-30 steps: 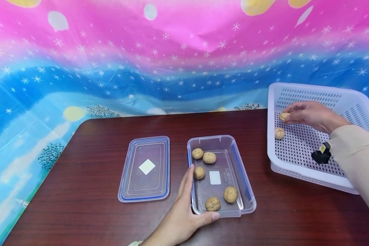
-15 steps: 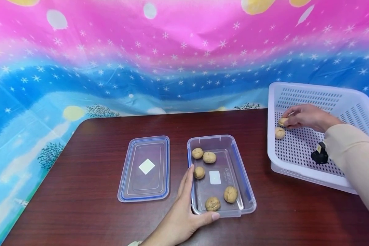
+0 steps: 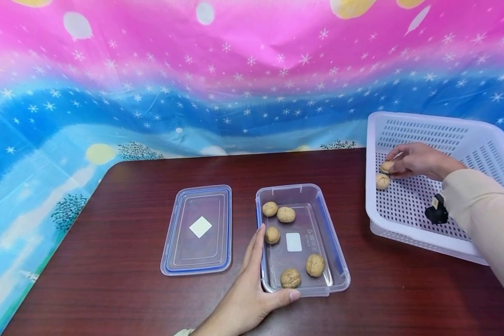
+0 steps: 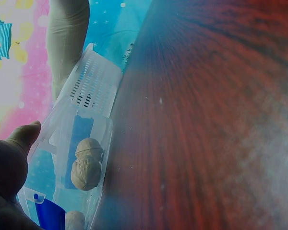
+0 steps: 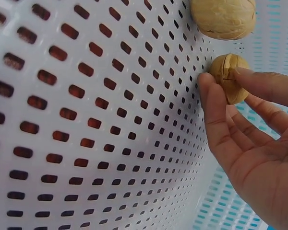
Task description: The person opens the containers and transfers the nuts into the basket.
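Head view, right hand (image 3: 420, 161): inside the white perforated basket (image 3: 441, 126) at the table's right edge, fingers curled and pinching 1 walnut (image 3: 387, 166) at the basket floor.
Head view, second walnut (image 3: 382, 181): lies in the basket just beside and nearer than the pinched one.
Head view, left hand (image 3: 252, 291): fingers straight along the left wall of the clear container (image 3: 338, 266), thumb pressed against its near rim.
Head view, container contents: 5 walnuts (image 3: 286, 214), 3 toward the far left corner and 2 near the front.
Head view, lid (image 3: 199, 228): flat on the dark wood table (image 3: 130, 289), just left of the container, blue-edged.
Left wrist view, thumb (image 4: 24, 136): resting at the container's rim; 2 walnuts (image 4: 86, 172) sit against the wall, a third partly visible below. The basket (image 4: 93, 86) shows beyond.
Right wrist view, grip: thumb and fingertips (image 5: 216, 96) hold the walnut (image 5: 230, 76) against the basket's perforated floor (image 5: 86, 120); the other walnut (image 5: 224, 18) lies close above it, apart.
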`<state>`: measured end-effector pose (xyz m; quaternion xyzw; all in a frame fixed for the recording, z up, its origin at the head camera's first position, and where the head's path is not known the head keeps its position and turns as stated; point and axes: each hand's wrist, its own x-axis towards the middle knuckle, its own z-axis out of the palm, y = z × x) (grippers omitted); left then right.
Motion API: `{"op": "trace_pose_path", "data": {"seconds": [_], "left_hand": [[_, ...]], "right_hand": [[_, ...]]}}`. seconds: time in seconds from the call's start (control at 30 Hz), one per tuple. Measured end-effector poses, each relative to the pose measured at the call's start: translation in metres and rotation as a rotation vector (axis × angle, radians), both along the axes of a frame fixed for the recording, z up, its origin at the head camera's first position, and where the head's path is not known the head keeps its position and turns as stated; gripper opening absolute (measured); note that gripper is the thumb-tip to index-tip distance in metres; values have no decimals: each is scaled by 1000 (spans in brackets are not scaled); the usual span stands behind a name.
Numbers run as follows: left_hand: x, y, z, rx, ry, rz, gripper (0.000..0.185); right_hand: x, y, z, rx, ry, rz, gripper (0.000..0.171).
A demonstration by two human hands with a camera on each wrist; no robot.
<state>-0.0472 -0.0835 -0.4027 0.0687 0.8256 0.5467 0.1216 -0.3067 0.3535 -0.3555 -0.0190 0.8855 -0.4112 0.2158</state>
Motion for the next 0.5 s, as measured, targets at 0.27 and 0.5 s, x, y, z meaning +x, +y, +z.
{"op": "trace_pose_path", "data": {"seconds": [0.27, 0.5], "left_hand": [[0, 0, 0, -1, 0, -2, 125], [0, -1, 1, 0, -4, 1, 124]], "right_hand": [[0, 1, 2, 12, -26, 6, 48], [1, 5, 6, 7, -62, -16, 51]]}}
